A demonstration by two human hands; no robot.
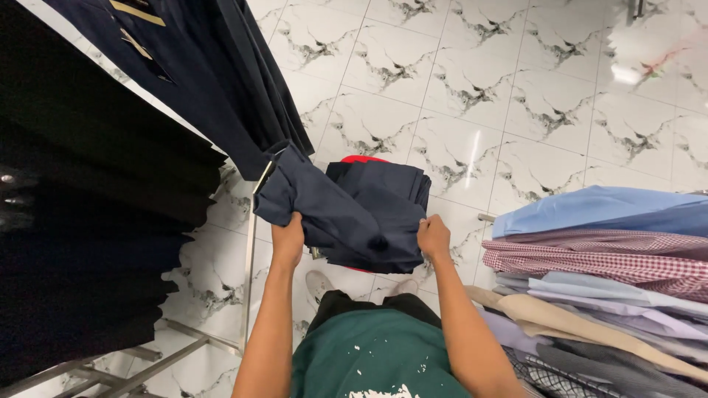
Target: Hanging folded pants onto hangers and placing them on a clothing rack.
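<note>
I hold a dark navy garment (354, 214) in front of me with both hands, partly folded and hanging over the floor. My left hand (287, 239) grips its left edge from below. My right hand (433, 237) grips its right lower edge. A bit of red (363, 159) shows behind the top of the garment. My green shirt with white print (372, 354) and my light shoes (318, 284) are below.
Dark garments (96, 221) hang on a metal rack (248, 265) at the left; more navy cloth (214, 66) hangs above. A stack of folded shirts (597, 273), blue, checked and beige, lies at the right. The floor is white marbled tile (472, 96).
</note>
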